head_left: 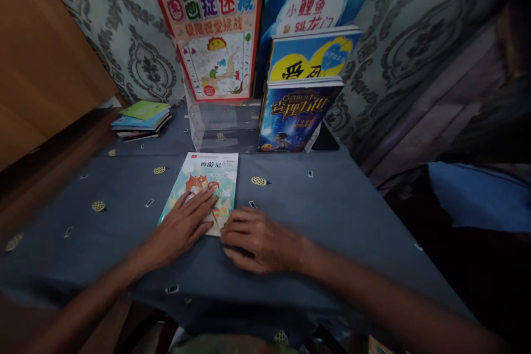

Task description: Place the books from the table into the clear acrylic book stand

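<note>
A thin paperback book [224, 188] with a pale green illustrated cover lies closed on the blue tablecloth. Flat across its lower left cover rests my left hand [186, 215], fingers stretched out and holding nothing. At the book's lower right corner, my right hand [257, 240] is closed, its fingers curled and its fingertips pinching the corner. The exact grip of those fingertips is partly hidden by the hand itself.
Behind the book stands a clear acrylic rack [211, 121]. It holds a large red-bordered picture book [215, 38], a blue-and-yellow book [315, 55] and a dark blue book [294, 116]. A small book stack [141, 119] lies at back left, beside a wooden panel [45, 61].
</note>
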`<state>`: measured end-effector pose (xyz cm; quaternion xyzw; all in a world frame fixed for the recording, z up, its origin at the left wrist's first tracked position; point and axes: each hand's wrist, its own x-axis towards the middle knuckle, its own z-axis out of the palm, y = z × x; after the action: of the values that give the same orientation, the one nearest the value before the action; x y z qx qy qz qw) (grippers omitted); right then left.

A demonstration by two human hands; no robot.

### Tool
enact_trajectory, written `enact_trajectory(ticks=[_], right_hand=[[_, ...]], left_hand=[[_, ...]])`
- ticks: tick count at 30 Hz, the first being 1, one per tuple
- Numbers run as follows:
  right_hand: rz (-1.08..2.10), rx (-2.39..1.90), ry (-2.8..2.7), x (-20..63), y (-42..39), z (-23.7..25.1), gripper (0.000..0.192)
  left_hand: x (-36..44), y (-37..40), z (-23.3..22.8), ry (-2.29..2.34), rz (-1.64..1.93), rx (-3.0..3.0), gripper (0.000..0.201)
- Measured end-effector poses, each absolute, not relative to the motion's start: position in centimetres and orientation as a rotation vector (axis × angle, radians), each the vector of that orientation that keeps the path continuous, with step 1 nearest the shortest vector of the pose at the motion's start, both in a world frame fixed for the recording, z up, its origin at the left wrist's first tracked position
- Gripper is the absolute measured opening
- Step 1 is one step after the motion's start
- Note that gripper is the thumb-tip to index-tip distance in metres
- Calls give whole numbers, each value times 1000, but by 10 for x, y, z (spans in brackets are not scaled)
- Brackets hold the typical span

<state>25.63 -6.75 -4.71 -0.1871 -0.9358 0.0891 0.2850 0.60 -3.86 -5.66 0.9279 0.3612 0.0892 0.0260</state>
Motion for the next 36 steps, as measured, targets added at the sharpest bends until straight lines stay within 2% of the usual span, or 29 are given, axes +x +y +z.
enact_trajectory(ticks=[3, 7, 11, 17, 20, 23, 27, 32, 36], right_hand=[[271, -549, -2607, 249, -72, -44, 27], [425, -623, -2738, 230, -77, -36, 65], [636, -760, -2720, 214, -77, -26, 79], [699, -1084, -2615, 206, -50, -33, 76], [600, -1400, -2479, 209, -27, -43, 70], [462, -1683, -2297, 215, -12, -53, 75], [372, -1756, -2206, 221, -8, -68, 81], [336, -1672, -2140, 228, -8, -90, 77], [388, -1634, -2065, 233, -7, -98, 73]], left_hand=[[-10, -20, -60, 1301, 289, 2777, 58], [-27, 2, -70, 1548, 370, 2636, 61], [-30, 7, -81, 1581, 447, 2629, 60], [-28, 9, -86, 1632, 523, 2599, 60], [-25, 14, -82, 1646, 489, 2581, 57], [-21, 19, -75, 1648, 506, 2582, 50], [-17, 24, -67, 1620, 662, 2457, 40], [-19, 35, -58, 1355, 1099, 1671, 42], [-11, 38, -52, 1277, 1088, 913, 52]])
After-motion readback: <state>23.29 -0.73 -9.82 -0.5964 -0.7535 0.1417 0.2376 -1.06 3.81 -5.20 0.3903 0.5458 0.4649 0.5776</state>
